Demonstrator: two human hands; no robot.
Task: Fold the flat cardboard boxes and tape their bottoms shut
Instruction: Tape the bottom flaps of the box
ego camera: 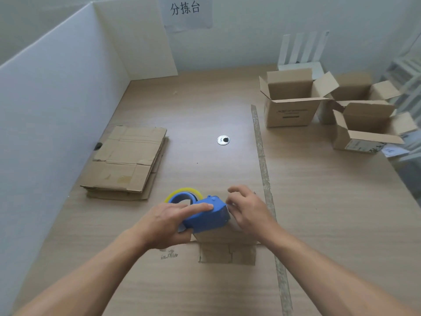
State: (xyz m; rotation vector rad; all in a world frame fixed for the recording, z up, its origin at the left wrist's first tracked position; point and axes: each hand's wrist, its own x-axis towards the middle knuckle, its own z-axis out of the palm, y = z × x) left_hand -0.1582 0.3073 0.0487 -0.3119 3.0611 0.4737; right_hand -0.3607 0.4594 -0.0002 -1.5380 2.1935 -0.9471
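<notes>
The left hand's fingers [198, 207] lie stretched along the top of a blue tape dispenser [207, 218], with the thumb curled underneath, so the left hand [168, 222] grips its body. The right hand's fingers [238, 191] are bent and gathered at the dispenser's right end. They may be pinching the tape's loose end, but I cannot tell from this view. The right hand [249, 212] hovers just beside the dispenser. A yellowish tape roll [184, 192] sits on the dispenser's far-left side.

Under both hands, on the near middle of the counter [205, 110], is a brown taped cardboard patch [227, 253]. A stack of flat cardboard boxes [125, 160] lies to the left, close to a white partition [45, 110] and well apart from the hands. Three folded boxes [290, 101] stand open at the far right. A long tape strip [262, 156] runs near to far between the hands and those boxes. A paper sign [185, 10] hangs on the far wall.
</notes>
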